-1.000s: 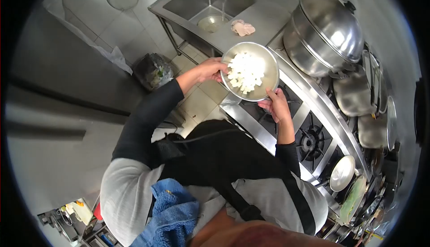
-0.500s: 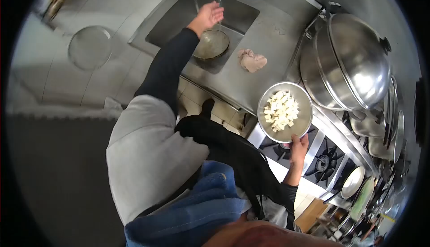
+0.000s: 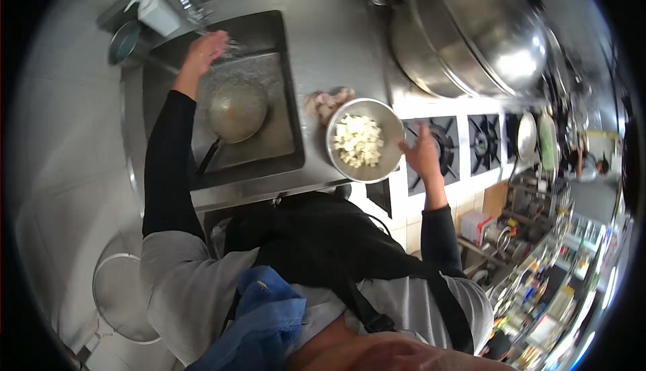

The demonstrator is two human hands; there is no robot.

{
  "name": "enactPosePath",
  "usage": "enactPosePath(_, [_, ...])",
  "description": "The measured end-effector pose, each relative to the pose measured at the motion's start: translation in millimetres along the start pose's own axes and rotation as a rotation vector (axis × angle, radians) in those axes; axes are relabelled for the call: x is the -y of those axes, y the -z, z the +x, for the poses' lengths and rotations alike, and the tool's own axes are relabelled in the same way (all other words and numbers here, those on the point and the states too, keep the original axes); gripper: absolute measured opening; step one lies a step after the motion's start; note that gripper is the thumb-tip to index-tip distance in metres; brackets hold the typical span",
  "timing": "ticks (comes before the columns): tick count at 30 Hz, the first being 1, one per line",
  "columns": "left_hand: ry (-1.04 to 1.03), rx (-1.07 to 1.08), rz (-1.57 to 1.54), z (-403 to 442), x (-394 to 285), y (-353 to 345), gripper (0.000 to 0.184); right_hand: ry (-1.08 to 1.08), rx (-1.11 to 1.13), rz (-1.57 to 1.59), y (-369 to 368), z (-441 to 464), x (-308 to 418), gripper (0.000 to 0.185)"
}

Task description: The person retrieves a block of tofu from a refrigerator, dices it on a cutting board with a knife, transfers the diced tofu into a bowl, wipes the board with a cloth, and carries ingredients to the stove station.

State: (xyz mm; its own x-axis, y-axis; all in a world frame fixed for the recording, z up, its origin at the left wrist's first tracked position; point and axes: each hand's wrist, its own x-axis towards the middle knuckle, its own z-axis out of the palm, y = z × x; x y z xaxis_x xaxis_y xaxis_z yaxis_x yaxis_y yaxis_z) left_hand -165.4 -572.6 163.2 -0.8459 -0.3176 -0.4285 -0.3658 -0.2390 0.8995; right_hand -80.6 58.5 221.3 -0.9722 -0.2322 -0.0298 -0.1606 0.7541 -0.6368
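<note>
My left hand (image 3: pixel 207 51) is over the sink (image 3: pixel 293 118), its fingers stretched out in the splashing water below the faucet (image 3: pixel 192 7). Under it in the sink lies a round frying pan (image 3: pixel 235 112) with a dark handle, wet and with water in it. At the counter's right end sits a metal bowl (image 3: pixel 389 159) of pale cut cubes (image 3: pixel 359 141). My right hand (image 3: pixel 424 155) is beside the bowl's right rim, fingers apart, the thumb close to the rim; whether it touches, I cannot tell. A crumpled pinkish cloth (image 3: pixel 330 104) lies against the bowl's far left side.
A large domed metal steamer (image 3: pixel 471 34) stands behind the bowl on the right. Gas burners (image 3: pixel 437 145) run along the right, with pans beyond. A white pump bottle (image 3: pixel 158 14) and a metal pot (image 3: pixel 124 44) are by the faucet. A round sieve-like ring (image 3: pixel 124 297) is at lower left.
My right hand has brought the bowl from over the burners onto the counter beside the cloth, and its grip has opened. My left hand stays at the water. The view has turned.
</note>
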Motion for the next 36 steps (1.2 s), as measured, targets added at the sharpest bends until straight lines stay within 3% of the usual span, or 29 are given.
enactPosePath(2, [-0.088, 0.043, 0.093, -41, -2, 1, 0.031, -0.005, -0.118, 0.111, -1, 36, 97, 0.056])
enactPosePath(4, [-0.125, 0.004, -0.032, -48, 7, 21, 0.027, 0.11, 0.151, 0.77, -52, 91, 179, 0.04])
enactPosePath(6, [-0.098, -0.12, -0.113, -54, 10, 43, 0.028, -0.036, 0.656, 1.368, -120, 150, 258, 0.048])
enactPosePath(7, [-0.091, -0.164, -0.153, -57, 10, 53, 0.028, -0.212, 0.829, 1.52, -155, 180, 296, 0.053])
enactPosePath(9, [-0.099, -0.268, -0.251, -70, 10, 65, 0.027, -0.547, 0.978, 1.792, -245, 240, 338, 0.051])
enactPosePath(11, [-0.116, -0.314, -0.253, -76, 10, 74, 0.027, -0.508, 0.888, 1.548, -309, 281, 376, 0.039])
enactPosePath(14, [-0.16, -0.319, -0.108, -78, 7, 98, 0.03, -0.1, 0.716, 1.201, -366, 299, 393, 0.03])
enactPosePath(16, [-0.178, -0.315, -0.006, -69, -5, 96, 0.034, 0.615, 0.458, 0.168, -363, 306, 384, 0.025])
enactPosePath(17, [-0.088, -0.25, -0.064, -58, -14, 92, 0.038, 0.905, 0.281, -0.379, -355, 305, 375, 0.023])
enactPosePath(19, [0.093, -0.127, -0.175, -28, -34, 85, 0.048, 0.895, 0.176, -0.259, -358, 277, 335, 0.017])
enactPosePath(20, [0.137, -0.149, -0.191, -9, -39, 77, 0.052, 0.828, 0.225, -0.206, -360, 257, 312, 0.014])
enactPosePath(21, [0.184, -0.167, -0.206, 13, -42, 64, 0.056, 0.917, 0.492, -0.404, -365, 250, 292, 0.031])
enactPosePath(22, [0.232, -0.178, -0.216, 27, -43, 54, 0.06, 0.895, 0.542, -0.445, -378, 220, 260, 0.044])
enactPosePath(24, [-0.078, -0.029, 0.003, 26, -36, 49, 0.073, 0.67, 0.923, -0.541, -374, 191, 237, 0.083])
enactPosePath(25, [-0.378, 0.183, 0.257, 33, -22, 57, 0.063, 0.646, 0.993, -0.176, -361, 183, 226, 0.08])
enactPosePath(27, [-0.398, 0.284, 0.357, 32, -26, 45, 0.056, 0.707, 0.66, -0.229, -357, 166, 227, 0.032])
enactPosePath(28, [-0.363, 0.27, 0.355, 31, -27, 32, 0.052, 0.873, 0.383, -0.156, -357, 161, 216, 0.018])
enactPosePath(29, [-0.369, 0.215, 0.356, 33, -24, 29, 0.048, 0.892, 0.126, -0.22, -362, 159, 213, 0.027])
enactPosePath(30, [-0.41, 0.137, 0.357, 33, -23, 25, 0.045, 0.412, 0.453, 0.029, -283, 146, 253, 0.044])
enactPosePath(31, [-0.467, 0.028, 0.372, 29, -20, 25, 0.042, 0.239, 0.607, -0.009, -243, 140, 271, 0.066])
enactPosePath(32, [-0.509, -0.101, 0.434, 15, -16, 29, 0.039, 0.221, 0.581, -0.084, -237, 139, 272, 0.077])
enactPosePath(33, [-0.532, -0.242, 0.51, -3, -8, 37, 0.037, 0.282, 0.443, -0.042, -254, 133, 262, 0.077])
enactPosePath(36, [-0.441, -0.541, 0.847, -48, 42, 78, 0.033, 0.382, 0.38, 0.104, -248, 155, 246, 0.067])
